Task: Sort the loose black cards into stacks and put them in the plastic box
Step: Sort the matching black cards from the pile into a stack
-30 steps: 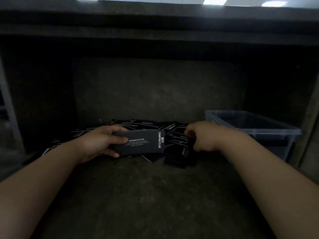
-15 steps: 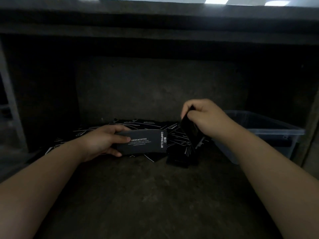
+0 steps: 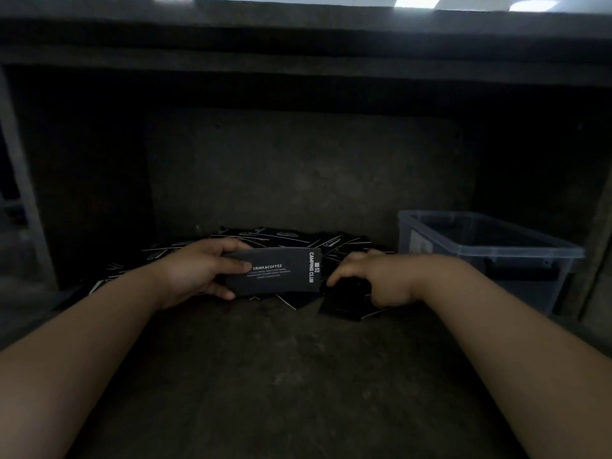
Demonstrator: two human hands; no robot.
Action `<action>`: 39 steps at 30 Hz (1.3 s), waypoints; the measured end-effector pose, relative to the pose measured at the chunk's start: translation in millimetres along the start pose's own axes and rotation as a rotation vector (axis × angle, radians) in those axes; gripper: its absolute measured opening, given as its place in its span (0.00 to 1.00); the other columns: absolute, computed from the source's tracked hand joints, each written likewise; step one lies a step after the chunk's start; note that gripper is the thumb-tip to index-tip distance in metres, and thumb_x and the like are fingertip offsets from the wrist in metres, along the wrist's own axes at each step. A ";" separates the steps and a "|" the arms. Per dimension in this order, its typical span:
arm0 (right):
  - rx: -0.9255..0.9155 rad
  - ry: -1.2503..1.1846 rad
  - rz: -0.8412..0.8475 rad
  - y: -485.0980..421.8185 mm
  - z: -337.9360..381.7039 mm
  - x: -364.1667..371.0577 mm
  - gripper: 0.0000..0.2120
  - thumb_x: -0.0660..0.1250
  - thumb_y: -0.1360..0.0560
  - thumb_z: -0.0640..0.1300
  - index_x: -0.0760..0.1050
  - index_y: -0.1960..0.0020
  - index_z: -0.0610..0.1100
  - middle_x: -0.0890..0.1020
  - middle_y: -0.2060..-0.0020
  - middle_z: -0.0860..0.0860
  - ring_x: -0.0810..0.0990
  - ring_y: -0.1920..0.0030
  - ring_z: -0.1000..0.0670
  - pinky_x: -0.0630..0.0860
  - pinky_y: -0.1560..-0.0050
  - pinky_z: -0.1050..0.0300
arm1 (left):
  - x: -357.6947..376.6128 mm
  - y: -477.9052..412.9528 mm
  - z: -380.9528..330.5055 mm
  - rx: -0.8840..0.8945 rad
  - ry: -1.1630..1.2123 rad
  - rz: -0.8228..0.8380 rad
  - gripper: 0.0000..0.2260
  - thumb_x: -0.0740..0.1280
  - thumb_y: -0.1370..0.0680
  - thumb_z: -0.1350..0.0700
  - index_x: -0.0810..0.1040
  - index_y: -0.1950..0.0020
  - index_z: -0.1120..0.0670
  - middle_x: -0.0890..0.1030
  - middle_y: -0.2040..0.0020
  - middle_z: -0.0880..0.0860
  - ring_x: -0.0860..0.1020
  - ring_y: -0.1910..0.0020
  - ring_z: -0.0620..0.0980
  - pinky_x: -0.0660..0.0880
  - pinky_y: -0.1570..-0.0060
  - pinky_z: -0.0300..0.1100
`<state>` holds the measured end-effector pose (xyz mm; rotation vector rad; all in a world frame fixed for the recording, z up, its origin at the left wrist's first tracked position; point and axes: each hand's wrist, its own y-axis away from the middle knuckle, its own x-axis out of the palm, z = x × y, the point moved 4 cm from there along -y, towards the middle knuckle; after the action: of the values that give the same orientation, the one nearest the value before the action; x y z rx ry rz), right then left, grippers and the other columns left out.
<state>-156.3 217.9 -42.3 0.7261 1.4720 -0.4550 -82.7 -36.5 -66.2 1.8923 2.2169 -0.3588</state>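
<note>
My left hand [image 3: 198, 276] grips a stack of black cards [image 3: 281, 271] printed "DRINK&COFFEE" and "CAMPING CLUB", held flat just above the loose black cards [image 3: 284, 236] spread along the back wall. My right hand [image 3: 381, 279] is lowered over a small dark stack of cards [image 3: 341, 304] on the surface, its fingers curled down over the stack's top and far edge. The card it carried cannot be told apart from that stack. The clear plastic box [image 3: 490, 256] stands to the right of my right hand, with its opening facing up.
The work happens inside a dim concrete-like alcove with a back wall [image 3: 298, 180] and a low overhang [image 3: 298, 61]. A pale post [image 3: 20, 180] stands at the far left. Bare dark floor [image 3: 281, 376] lies between my forearms.
My right hand lifted one black card from the pile, then came back down and to the left onto the small dark stack. My left hand kept its stack almost still.
</note>
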 end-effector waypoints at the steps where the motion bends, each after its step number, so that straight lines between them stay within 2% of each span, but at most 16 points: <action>1: 0.020 0.015 0.030 0.0 1.8 -0.7 0.36 0.65 0.27 0.33 0.64 0.28 0.65 0.61 0.27 0.55 0.61 0.28 0.47 0.64 0.29 0.46 | 0.0 0.1 -0.1 0.000 0.001 0.001 0.10 0.68 0.22 0.60 0.80 0.44 0.50 0.79 0.43 0.56 0.79 0.48 0.52 0.79 0.69 0.39; 4: 0.067 0.021 0.064 -2.0 5.4 -3.2 0.34 0.71 0.29 0.36 0.66 0.33 0.65 0.62 0.29 0.53 0.62 0.30 0.46 0.69 0.32 0.44 | 0.1 -0.2 -0.4 -0.003 0.001 0.000 0.10 0.68 0.22 0.61 0.80 0.43 0.50 0.79 0.43 0.55 0.79 0.48 0.51 0.78 0.69 0.39; 9: 0.014 -0.031 -0.005 0.4 7.6 -8.3 0.24 0.73 0.31 0.39 0.67 0.45 0.60 0.66 0.39 0.54 0.67 0.37 0.48 0.73 0.44 0.50 | 1.2 0.5 -2.3 -0.004 -0.002 0.001 0.09 0.67 0.22 0.61 0.80 0.43 0.51 0.78 0.44 0.54 0.78 0.49 0.50 0.79 0.70 0.38; 11: -0.017 -0.102 -0.017 7.0 7.1 -12.6 0.21 0.73 0.30 0.39 0.70 0.46 0.59 0.70 0.46 0.57 0.72 0.44 0.51 0.75 0.48 0.52 | 0.8 1.1 -2.4 -0.008 -0.003 0.001 0.10 0.67 0.22 0.61 0.80 0.43 0.51 0.78 0.44 0.54 0.78 0.49 0.50 0.78 0.70 0.38; 14: -0.079 -0.241 0.019 15.9 8.6 -16.8 0.13 0.71 0.27 0.39 0.76 0.48 0.55 0.75 0.57 0.59 0.76 0.59 0.61 0.70 0.62 0.64 | 1.0 2.1 -2.4 -0.005 0.000 0.005 0.10 0.68 0.22 0.61 0.80 0.43 0.51 0.79 0.44 0.55 0.78 0.49 0.50 0.78 0.70 0.38; 16: -0.155 -0.293 0.016 18.1 13.8 -20.2 0.10 0.70 0.26 0.38 0.78 0.54 0.54 0.78 0.63 0.61 0.76 0.65 0.66 0.68 0.62 0.66 | 1.6 2.7 -2.8 -0.007 -0.002 0.006 0.10 0.68 0.22 0.61 0.80 0.43 0.51 0.78 0.45 0.54 0.78 0.49 0.50 0.78 0.70 0.38; 20: -0.231 -0.378 -0.044 15.7 21.2 -23.1 0.13 0.68 0.26 0.37 0.80 0.58 0.56 0.81 0.63 0.61 0.78 0.62 0.64 0.71 0.58 0.65 | 1.4 2.9 -2.8 -0.009 -0.011 0.004 0.10 0.68 0.22 0.60 0.80 0.43 0.51 0.78 0.43 0.55 0.79 0.48 0.51 0.79 0.68 0.38; 23: -0.271 -0.443 -0.197 13.4 24.1 -28.0 0.15 0.67 0.25 0.36 0.79 0.61 0.56 0.80 0.65 0.61 0.78 0.62 0.63 0.72 0.56 0.65 | 2.1 2.6 -3.8 -0.009 -0.018 0.007 0.10 0.67 0.22 0.61 0.79 0.42 0.51 0.78 0.44 0.55 0.79 0.49 0.51 0.79 0.68 0.38; 26: -0.301 -0.626 -0.530 11.0 26.6 -36.1 0.17 0.61 0.25 0.32 0.76 0.63 0.52 0.78 0.67 0.59 0.76 0.64 0.63 0.71 0.58 0.66 | 2.1 2.7 -3.6 -0.010 -0.015 0.010 0.10 0.67 0.22 0.61 0.79 0.41 0.52 0.78 0.45 0.55 0.78 0.49 0.50 0.79 0.69 0.37; 28: -0.330 -0.822 -0.787 11.7 22.6 -39.3 0.17 0.57 0.29 0.30 0.72 0.66 0.50 0.76 0.68 0.56 0.73 0.66 0.59 0.69 0.62 0.64 | 1.7 2.5 -2.8 -0.010 -0.022 0.014 0.11 0.68 0.22 0.60 0.79 0.41 0.52 0.79 0.43 0.55 0.79 0.48 0.50 0.78 0.68 0.38; 31: -0.315 -0.996 -0.952 12.5 13.6 -38.6 0.16 0.55 0.31 0.32 0.72 0.68 0.51 0.75 0.69 0.50 0.73 0.65 0.54 0.70 0.63 0.60 | 0.7 1.3 -1.8 -0.009 -0.015 0.015 0.10 0.68 0.22 0.60 0.79 0.42 0.51 0.79 0.43 0.55 0.79 0.48 0.50 0.78 0.69 0.38; 34: -0.201 -0.942 -1.072 15.7 5.6 -38.6 0.17 0.56 0.29 0.33 0.74 0.67 0.51 0.77 0.70 0.54 0.77 0.64 0.54 0.75 0.60 0.53 | 0.6 0.6 -1.7 -0.007 -0.012 0.012 0.11 0.68 0.22 0.60 0.79 0.41 0.51 0.78 0.42 0.56 0.79 0.48 0.51 0.79 0.69 0.38; 36: -0.115 -0.844 -1.141 18.1 3.2 -42.5 0.13 0.56 0.28 0.34 0.77 0.62 0.45 0.81 0.65 0.51 0.80 0.59 0.50 0.78 0.55 0.46 | 1.5 1.0 -2.4 -0.007 -0.012 0.012 0.11 0.68 0.22 0.60 0.79 0.40 0.52 0.78 0.43 0.56 0.79 0.49 0.51 0.79 0.69 0.37; 39: -0.023 -0.673 -1.150 17.9 7.0 -42.5 0.07 0.58 0.28 0.37 0.74 0.59 0.43 0.78 0.66 0.48 0.78 0.61 0.46 0.75 0.59 0.48 | 2.5 1.9 -2.9 -0.005 -0.011 0.021 0.11 0.67 0.22 0.61 0.78 0.40 0.53 0.78 0.44 0.56 0.79 0.49 0.50 0.79 0.68 0.38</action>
<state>-142.2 219.3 2.2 -0.3782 1.1019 -1.3872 -81.2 -32.9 -64.3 1.9051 2.1867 -0.3591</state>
